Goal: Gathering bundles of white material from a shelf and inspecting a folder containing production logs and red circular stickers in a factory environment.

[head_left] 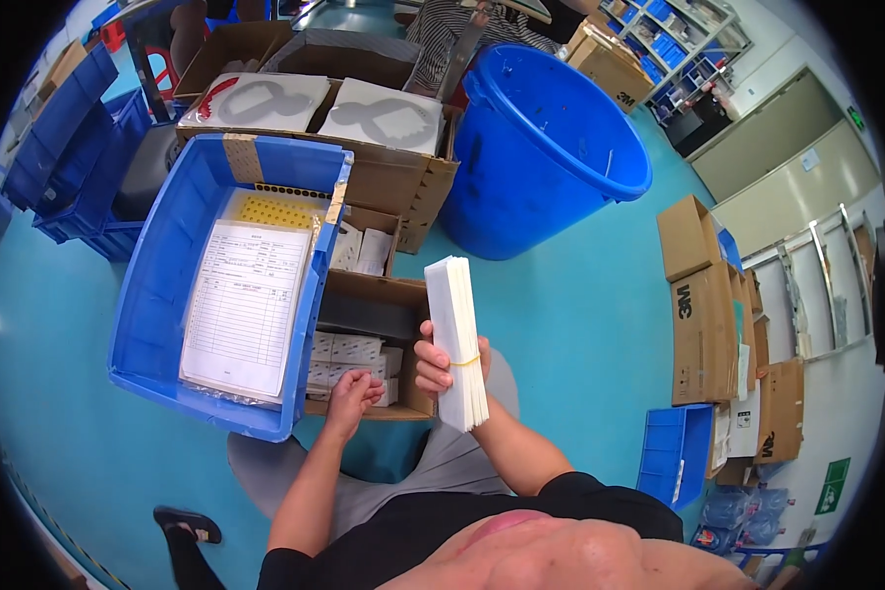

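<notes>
My right hand is wrapped round an upright stack of long white strips. A thin yellow rubber band circles the stack near its middle. Lower and to the left, my left hand has its fingers curled together; whether something small is in them cannot be made out. It is over the near part of an open cardboard box, in front of small white packs stacked inside. A blue plastic bin stands left of both hands, with a printed form and a yellow dotted sheet in it.
Beyond the bin, a large carton holds bagged white sheets with grey shapes. A big blue tub stands to its right. Cartons and a blue crate line the right wall. Stacked blue crates are at far left.
</notes>
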Available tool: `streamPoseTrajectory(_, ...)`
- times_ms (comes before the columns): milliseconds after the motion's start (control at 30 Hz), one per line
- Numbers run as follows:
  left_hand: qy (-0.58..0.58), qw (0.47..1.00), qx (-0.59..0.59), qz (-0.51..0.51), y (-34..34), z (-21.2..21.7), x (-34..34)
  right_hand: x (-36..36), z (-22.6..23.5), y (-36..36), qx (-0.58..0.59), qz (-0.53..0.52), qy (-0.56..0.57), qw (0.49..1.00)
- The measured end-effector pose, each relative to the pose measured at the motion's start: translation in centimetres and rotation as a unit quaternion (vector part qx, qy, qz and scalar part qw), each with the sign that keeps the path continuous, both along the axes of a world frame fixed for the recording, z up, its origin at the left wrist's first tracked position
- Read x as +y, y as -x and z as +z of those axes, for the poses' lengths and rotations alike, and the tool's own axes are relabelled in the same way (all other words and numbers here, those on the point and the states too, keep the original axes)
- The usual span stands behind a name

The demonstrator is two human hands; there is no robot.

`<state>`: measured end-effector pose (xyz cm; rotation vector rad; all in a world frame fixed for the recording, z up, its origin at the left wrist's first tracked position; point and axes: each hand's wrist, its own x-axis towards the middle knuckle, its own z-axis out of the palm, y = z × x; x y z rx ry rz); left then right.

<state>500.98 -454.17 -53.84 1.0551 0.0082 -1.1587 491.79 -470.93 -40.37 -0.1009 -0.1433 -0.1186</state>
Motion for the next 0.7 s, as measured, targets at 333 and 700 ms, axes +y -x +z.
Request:
streamPoseTrajectory(333, -0.001, 1.000, 0.009, -0.002, -0.4, 0.4, -0.4, -0.5, -0.9, -0.3, 0.007, -0.003, 0.019, 1.000)
streamPoseTrajectory(700, -0.023, 1.000, -0.018, 0.007, 0.5, -0.5, 0.7, -0.2, -2.3, 0.6, 0.073, -0.011, 0.035, 0.997)
